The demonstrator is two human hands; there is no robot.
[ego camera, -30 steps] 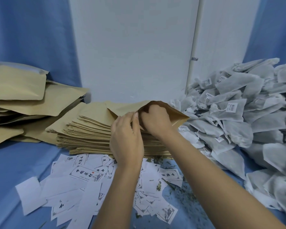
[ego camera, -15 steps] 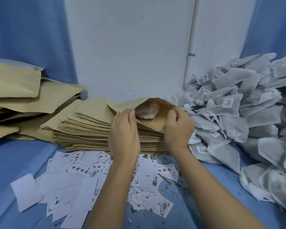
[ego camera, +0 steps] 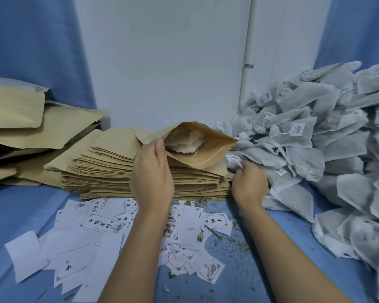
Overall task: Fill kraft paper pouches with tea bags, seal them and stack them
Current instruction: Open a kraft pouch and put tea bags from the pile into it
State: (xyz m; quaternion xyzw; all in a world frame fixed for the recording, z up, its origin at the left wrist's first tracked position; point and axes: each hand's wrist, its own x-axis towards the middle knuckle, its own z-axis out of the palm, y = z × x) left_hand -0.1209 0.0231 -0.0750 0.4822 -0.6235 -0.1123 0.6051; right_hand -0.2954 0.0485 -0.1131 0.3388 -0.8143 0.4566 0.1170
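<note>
The left hand [ego camera: 152, 173] pinches the near lip of the open kraft pouch [ego camera: 208, 149], which lies atop the stack of flat pouches [ego camera: 109, 171], its mouth gaping toward the person. The right hand [ego camera: 248, 182], blurred, curls round a tea bag [ego camera: 234, 164] at the edge of the heap [ego camera: 315, 138] on the blue worktop [ego camera: 20, 211].
</note>
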